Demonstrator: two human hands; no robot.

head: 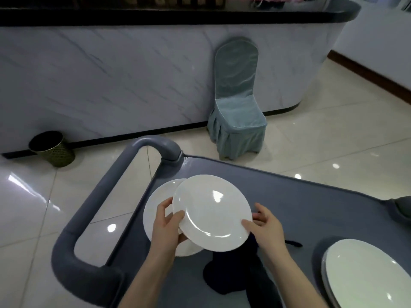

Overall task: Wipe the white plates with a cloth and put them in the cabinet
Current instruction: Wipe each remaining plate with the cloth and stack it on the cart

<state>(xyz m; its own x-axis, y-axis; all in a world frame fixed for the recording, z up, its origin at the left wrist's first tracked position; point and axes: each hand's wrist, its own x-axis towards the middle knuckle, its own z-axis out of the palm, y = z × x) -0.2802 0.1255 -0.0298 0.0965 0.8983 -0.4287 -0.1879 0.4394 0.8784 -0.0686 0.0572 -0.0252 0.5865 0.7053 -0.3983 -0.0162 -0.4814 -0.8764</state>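
Note:
Both hands hold a white plate (212,212) tilted above the grey cart top (300,207). My left hand (165,225) grips its left rim with the thumb on top. My right hand (265,225) grips the right rim and seems to hold the dark cloth (233,272), which hangs down under the plate onto the cart. A second white plate (155,210) lies below and to the left, partly covered by the held plate and my left hand. A stack of larger white plates (364,276) sits at the cart's right front.
The cart's thick grey handle (89,218) loops out at the left. A chair with a blue-grey cover (238,103) stands against a marble-look counter (111,74). A dark bin (52,147) is on the tiled floor at the left. A grey object (403,207) shows at the right edge.

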